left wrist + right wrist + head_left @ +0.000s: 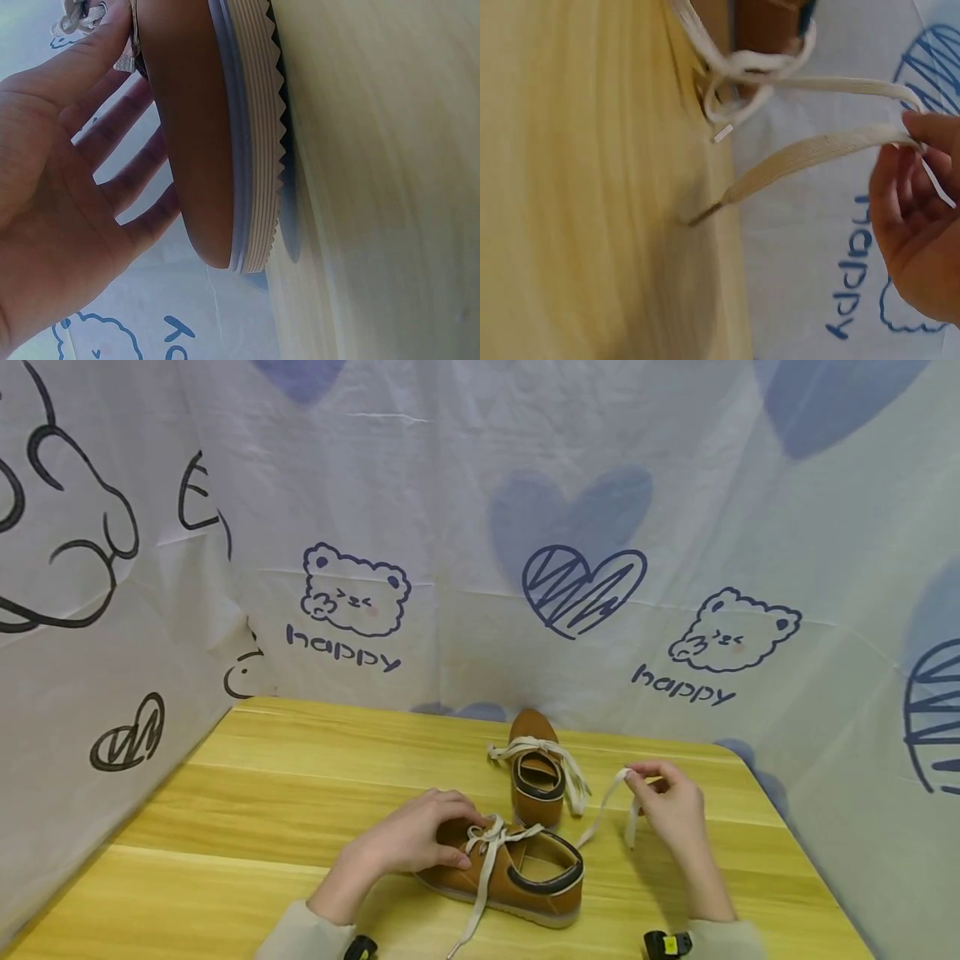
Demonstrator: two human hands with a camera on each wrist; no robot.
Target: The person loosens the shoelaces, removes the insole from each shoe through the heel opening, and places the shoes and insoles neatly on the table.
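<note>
A brown lace-up shoe (525,893) with a dark collar lies on the table, its toe to the left. My left hand (423,835) grips its front part, thumb on the near side and fingers on the far side. In the left wrist view, the fingers (124,142) lie against the shoe's brown side (191,142). My right hand (671,802) pinches a flat cream shoelace (602,806) raised to the right of the shoe. The lace's tip (705,214) hangs down from the pinch. Another lace end (483,893) drapes over the shoe's near side.
A second brown shoe (536,802) stands behind the first, its toe toward the back, with a cream lace (573,768) tied across it. Both rest on a yellow wood-grain table (300,777). A printed cloth (465,527) hangs along the table's back edge.
</note>
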